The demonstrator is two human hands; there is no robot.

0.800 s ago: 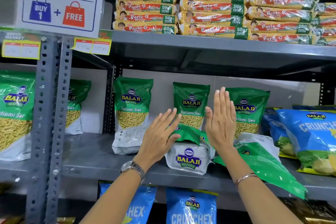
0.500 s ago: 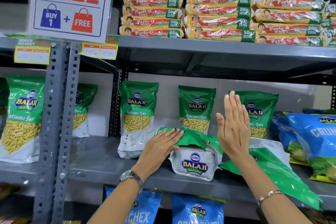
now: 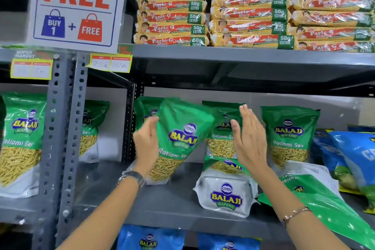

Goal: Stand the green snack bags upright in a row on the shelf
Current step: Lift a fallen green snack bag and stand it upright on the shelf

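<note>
My left hand (image 3: pixel 146 145) grips the left edge of a green Balaji snack bag (image 3: pixel 183 138). That bag is raised and tilted, with its bottom corner near the grey shelf (image 3: pixel 172 205). My right hand (image 3: pixel 250 141) is flat and open, holding nothing, just right of the tilted bag's top. Three green bags stand upright along the back: one (image 3: pixel 142 110) half hidden behind the held bag, one (image 3: pixel 220 146) behind my right hand, one (image 3: pixel 290 136) to the right. Another bag (image 3: pixel 225 196) lies flat at the front, and one more (image 3: pixel 318 199) lies under my right forearm.
Blue snack bags (image 3: pixel 353 160) lean at the shelf's right end. A perforated grey upright (image 3: pixel 65 128) separates a neighbouring bay holding more green bags (image 3: pixel 20 140). Biscuit packs (image 3: pixel 249 20) are stacked on the shelf above. A promotion sign (image 3: pixel 77 6) hangs at top left.
My left hand has lifted a green bag off the lying pile and swung it up and to the left. My right hand has stayed raised and open.
</note>
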